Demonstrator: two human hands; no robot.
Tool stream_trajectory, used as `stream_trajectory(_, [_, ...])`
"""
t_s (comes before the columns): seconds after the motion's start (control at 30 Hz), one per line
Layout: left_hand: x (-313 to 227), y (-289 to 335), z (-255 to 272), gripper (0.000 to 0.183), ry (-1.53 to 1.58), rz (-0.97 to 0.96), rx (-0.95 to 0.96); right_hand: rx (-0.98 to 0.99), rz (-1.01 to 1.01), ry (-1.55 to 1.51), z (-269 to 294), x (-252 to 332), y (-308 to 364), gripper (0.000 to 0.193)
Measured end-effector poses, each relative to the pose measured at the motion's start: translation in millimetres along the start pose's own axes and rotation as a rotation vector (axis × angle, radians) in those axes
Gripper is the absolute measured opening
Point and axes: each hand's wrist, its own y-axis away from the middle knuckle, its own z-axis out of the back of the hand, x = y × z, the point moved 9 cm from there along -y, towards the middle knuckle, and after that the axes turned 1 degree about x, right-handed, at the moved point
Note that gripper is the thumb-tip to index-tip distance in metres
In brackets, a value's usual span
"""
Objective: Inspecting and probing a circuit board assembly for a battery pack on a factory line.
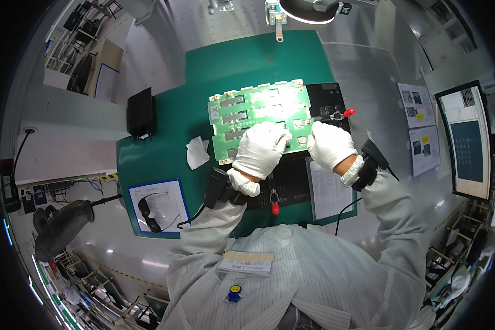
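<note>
A bright green circuit board (265,114) with rows of cutouts and grey metal parts lies on a black fixture (320,98), glare washing out its middle. Both hands wear white gloves. Resting over the board's near edge, my left hand (260,147) is closed, its fingers curled in toward the right. My right hand (331,144) is closed at the board's lower right edge, fingertips bent down close to a small metal part. Whatever either hand pinches is hidden by the gloves. A red-tipped toggle clamp (348,113) stands beyond my right hand, and another red-tipped clamp (275,208) points toward me.
A green mat (247,58) covers the table. Left of the board are a crumpled white cloth (197,153), a black box (141,113) and dark glasses (148,213) on a blue-edged sheet. A lamp (309,11) hangs at the far side. A monitor (465,140) stands right.
</note>
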Motion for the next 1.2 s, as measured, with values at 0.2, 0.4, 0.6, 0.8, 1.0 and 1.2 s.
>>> stream_trajectory(0.2, [-10.0, 8.5, -7.3, 0.016, -0.079, -0.094, -0.098, 0.090, 0.032, -0.068, 0.0, -5.8, -0.9, 0.025])
stream_trajectory(0.4, [-14.6, 1.4, -16.4, 0.017, -0.043, -0.074, -0.099, 0.116, 0.097, -0.041, 4.4, -3.2, -2.1, 0.026])
stream_trajectory(0.6, [-8.5, 2.2, -14.2, 0.016, -0.058, -0.043, -0.083, 0.051, 0.087, 0.010, -1.0, 4.4, 2.0, 0.021])
stream_trajectory(0.8, [4.9, 28.7, 25.1, 0.012, 0.132, -0.028, -0.279, -0.004, -0.126, 0.035, -6.8, -0.8, 4.7, 0.023])
stream_trajectory(1.0, [21.7, 53.4, 42.3, 0.014, 0.018, 0.144, -0.292, -0.249, 0.041, 0.080, 16.0, 22.4, 18.0, 0.020])
stream_trajectory(1.2, [12.7, 60.4, 35.5, 0.030, -0.175, 0.141, -0.247, -0.420, 0.453, -0.178, 19.2, 73.3, 41.0, 0.024])
